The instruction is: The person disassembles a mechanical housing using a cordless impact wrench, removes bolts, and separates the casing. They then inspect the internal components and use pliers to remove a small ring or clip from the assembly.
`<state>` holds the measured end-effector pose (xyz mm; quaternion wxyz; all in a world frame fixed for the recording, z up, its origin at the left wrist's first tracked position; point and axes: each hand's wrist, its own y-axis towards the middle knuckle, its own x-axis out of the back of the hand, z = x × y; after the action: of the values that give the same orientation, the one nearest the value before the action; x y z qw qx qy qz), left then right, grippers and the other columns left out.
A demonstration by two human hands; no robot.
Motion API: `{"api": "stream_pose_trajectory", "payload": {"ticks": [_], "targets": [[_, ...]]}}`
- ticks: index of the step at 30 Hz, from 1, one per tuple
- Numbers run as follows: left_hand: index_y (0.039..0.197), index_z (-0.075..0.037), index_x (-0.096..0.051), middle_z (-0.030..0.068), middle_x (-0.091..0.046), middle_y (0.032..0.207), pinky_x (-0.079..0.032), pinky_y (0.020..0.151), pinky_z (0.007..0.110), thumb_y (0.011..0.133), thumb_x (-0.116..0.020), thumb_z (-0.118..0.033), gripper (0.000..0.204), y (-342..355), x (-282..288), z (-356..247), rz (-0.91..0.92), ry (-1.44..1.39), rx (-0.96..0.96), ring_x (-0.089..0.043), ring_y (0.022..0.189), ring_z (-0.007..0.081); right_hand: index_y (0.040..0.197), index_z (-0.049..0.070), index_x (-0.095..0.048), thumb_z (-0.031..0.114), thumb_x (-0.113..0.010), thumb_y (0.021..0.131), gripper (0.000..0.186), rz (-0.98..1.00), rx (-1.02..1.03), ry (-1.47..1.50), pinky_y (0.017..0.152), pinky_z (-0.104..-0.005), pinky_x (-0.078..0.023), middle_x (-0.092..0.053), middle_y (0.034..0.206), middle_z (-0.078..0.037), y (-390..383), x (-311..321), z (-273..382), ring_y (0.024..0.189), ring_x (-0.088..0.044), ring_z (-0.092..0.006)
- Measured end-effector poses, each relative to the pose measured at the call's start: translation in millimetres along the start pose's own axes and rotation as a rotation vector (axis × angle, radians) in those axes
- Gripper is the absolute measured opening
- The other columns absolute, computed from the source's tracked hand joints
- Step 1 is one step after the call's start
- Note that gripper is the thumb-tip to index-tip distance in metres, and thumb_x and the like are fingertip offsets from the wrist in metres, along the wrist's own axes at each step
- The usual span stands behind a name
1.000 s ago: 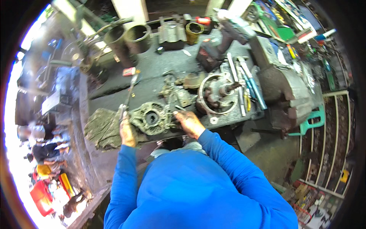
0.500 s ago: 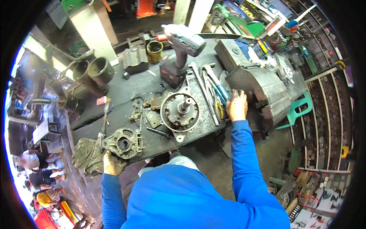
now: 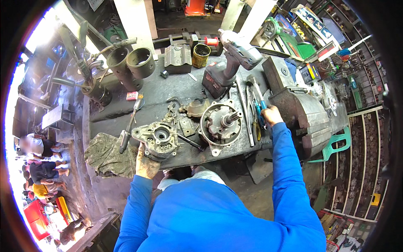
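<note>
My left hand (image 3: 147, 164) grips the near edge of a round, slotted alternator end housing (image 3: 166, 145), which it holds at the bench's front edge. On the right, my right hand (image 3: 273, 115) is closed round the blue grip of a hammer (image 3: 257, 93); its metal head points away from me. Pliers and long metal tools lie just left of that hand. Between my hands sits the other alternator half (image 3: 220, 126), its rotor shaft pointing up. Small metal parts (image 3: 187, 126) and a dark rod (image 3: 191, 142) lie between the two halves.
A cordless impact wrench (image 3: 231, 63) stands behind the rotor. A heavy vise (image 3: 298, 109) is at the right. A crumpled cloth (image 3: 110, 155) and a slim tool (image 3: 130, 124) lie left; metal cylinders (image 3: 140, 63) and a yellow can (image 3: 201, 56) stand at the back.
My left hand has lifted and tilted the end housing. My right hand has closed round the blue grip, where before its fingers reached over the tools. The whole view has shifted.
</note>
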<state>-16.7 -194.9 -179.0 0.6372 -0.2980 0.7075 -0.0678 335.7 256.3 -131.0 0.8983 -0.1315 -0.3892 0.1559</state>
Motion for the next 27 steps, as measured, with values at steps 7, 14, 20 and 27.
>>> {"api": "stream_pose_trajectory", "payload": {"ticks": [7,14,20,27], "targets": [[0.141,-0.009,-0.058,0.0150,-0.061,0.143,-0.037,0.120,0.058,0.089,-0.079,-0.033,0.061,11,7,5,0.047,-0.112,-0.004,-0.056,0.134,0.0375,0.122,0.010,-0.056,0.017,-0.071,0.097,0.030,0.022,0.056,0.763,0.047,-0.0306,-0.046,-0.047,0.072,0.001,-178,23,32,0.052,-0.049,-0.0115],[0.135,-0.007,-0.062,0.0130,-0.068,0.134,-0.051,0.109,0.051,0.099,-0.067,-0.025,0.041,9,-48,-2,-0.050,0.014,-0.030,-0.066,0.122,0.0301,0.125,-0.003,-0.059,0.022,-0.065,0.103,0.034,0.311,0.758,0.929,0.054,-0.0298,-0.051,-0.060,0.097,-0.010,-299,77,99,0.069,-0.061,-0.0175],[0.134,-0.009,-0.062,0.0110,-0.071,0.126,-0.056,0.103,0.049,0.100,-0.063,-0.019,0.036,-18,-78,-21,-0.208,0.230,-0.078,-0.069,0.115,0.0289,0.113,0.000,-0.066,0.021,-0.072,0.092,0.031,0.240,0.920,0.058,0.060,-0.0370,-0.054,-0.067,0.092,-0.014,-347,-25,125,0.068,-0.065,-0.0272],[0.127,-0.002,-0.065,0.0096,-0.073,0.116,-0.058,0.092,0.038,0.099,-0.064,-0.013,0.030,-39,-79,-25,-0.287,0.445,-0.233,-0.071,0.105,0.0237,0.106,0.004,-0.069,0.037,-0.074,0.090,0.038,0.278,1.014,-0.403,0.064,-0.0456,-0.058,-0.071,0.089,-0.016,-337,-150,145,0.072,-0.071,-0.0350]]}}
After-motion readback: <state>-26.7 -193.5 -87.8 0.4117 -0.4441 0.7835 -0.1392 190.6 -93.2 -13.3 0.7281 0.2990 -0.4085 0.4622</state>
